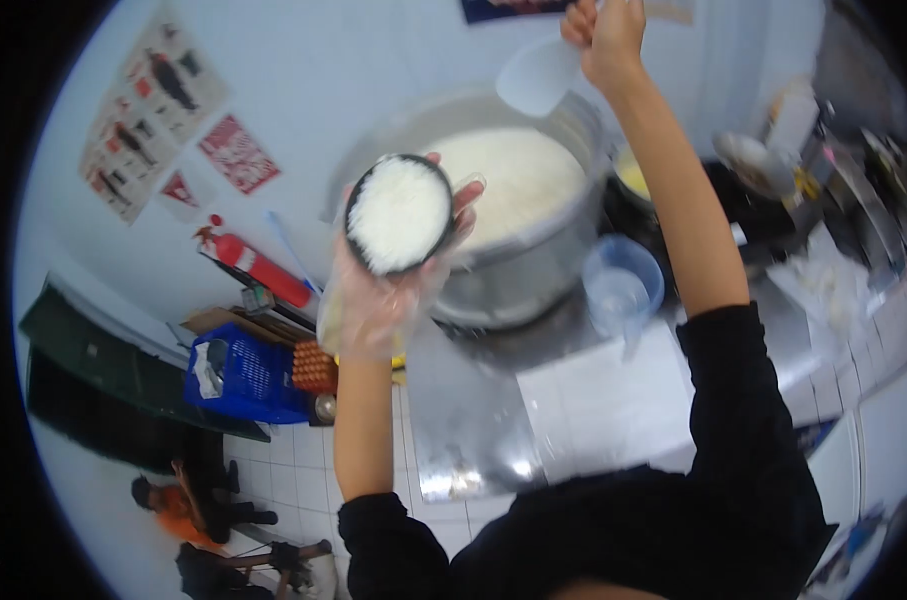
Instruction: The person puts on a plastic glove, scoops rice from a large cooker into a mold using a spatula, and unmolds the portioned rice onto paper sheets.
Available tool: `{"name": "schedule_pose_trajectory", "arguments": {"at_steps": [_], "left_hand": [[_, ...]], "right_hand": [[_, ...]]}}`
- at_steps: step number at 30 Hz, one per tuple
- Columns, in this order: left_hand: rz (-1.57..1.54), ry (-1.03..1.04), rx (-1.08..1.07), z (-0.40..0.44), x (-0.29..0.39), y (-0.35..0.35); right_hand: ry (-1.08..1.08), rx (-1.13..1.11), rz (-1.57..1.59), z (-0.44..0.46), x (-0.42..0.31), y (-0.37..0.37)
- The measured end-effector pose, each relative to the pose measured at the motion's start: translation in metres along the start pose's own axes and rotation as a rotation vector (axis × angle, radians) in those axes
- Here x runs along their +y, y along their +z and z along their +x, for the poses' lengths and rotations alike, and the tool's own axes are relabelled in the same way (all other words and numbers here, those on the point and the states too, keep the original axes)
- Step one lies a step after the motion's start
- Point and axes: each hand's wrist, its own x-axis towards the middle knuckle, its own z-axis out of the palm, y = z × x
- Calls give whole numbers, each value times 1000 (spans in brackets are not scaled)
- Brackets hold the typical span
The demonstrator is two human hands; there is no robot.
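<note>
My left hand point(388, 305), in a clear plastic glove, grips a small black bowl point(405, 271) from below. White rice point(401, 215) fills the bowl to the top. Behind it stands a big metal pot point(518, 275) with a wide mass of white rice point(523, 180) inside. My right hand point(610, 42) is raised above the pot's far right side, fingers closed round the handle of a whitish rice paddle point(538, 78). The paddle's blade hangs over the pot's rim, apart from the rice.
A blue plastic tub point(651, 285) stands right of the pot on the metal counter point(453, 430). Utensils and a crumpled white cloth point(823, 280) crowd the right. At left are a fire extinguisher point(258, 268), a blue crate point(238, 385), eggs point(313, 368) and a person in orange point(183, 510).
</note>
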Motion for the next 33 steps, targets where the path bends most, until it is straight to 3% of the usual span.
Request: {"name": "schedule_pose_trajectory", "arguments": {"at_steps": [2, 5, 7, 8, 9, 10, 11, 12, 13, 16, 17, 20, 23, 26, 29, 33], "left_hand": [[-235, -256, -140, -27, -47, -22], [-319, -279, 121, -61, -132, -97], [-199, -302, 232, -75, -187, -166], [140, -287, 480, -83, -212, -195], [366, -287, 654, -87, -234, -194], [455, -234, 667, -83, -261, -205], [543, -180, 677, -74, -289, -228], [633, -125, 683, -66, -307, -239], [1053, 0, 580, -54, -314, -227], [1841, 116, 603, -39, -344, -223], [2059, 208, 479, -40, -355, -250], [2450, 96, 328, -43, -375, -247], [2433, 142, 331, -49, -384, -247], [2248, 396, 262, -57, -370, -258], [2191, 401, 485, -68, -355, -279], [2274, 278, 350, -60, -355, -266]], "right_hand": [[25, -69, -211, -31, -44, -36], [-75, -412, -667, -78, -93, -124], [-126, -267, -1180, -145, -118, -144], [-112, -285, -1417, -163, -120, -185], [107, -304, -1381, -187, -124, -216], [336, -235, -1389, -213, -126, -260], [348, -225, -1469, -240, -122, -302], [419, -282, -1685, -263, -120, -338], [475, -236, -1711, -288, -114, -371], [493, -135, -1759, -350, -83, -445], [514, -176, -1810, -357, -83, -439], [548, -308, -1906, -376, -66, -405], [449, -402, -1945, -387, -45, -416], [415, -397, -2081, -400, -32, -420], [356, -408, -2090, -403, -30, -420], [256, -393, -1935, -393, -40, -405]]}}
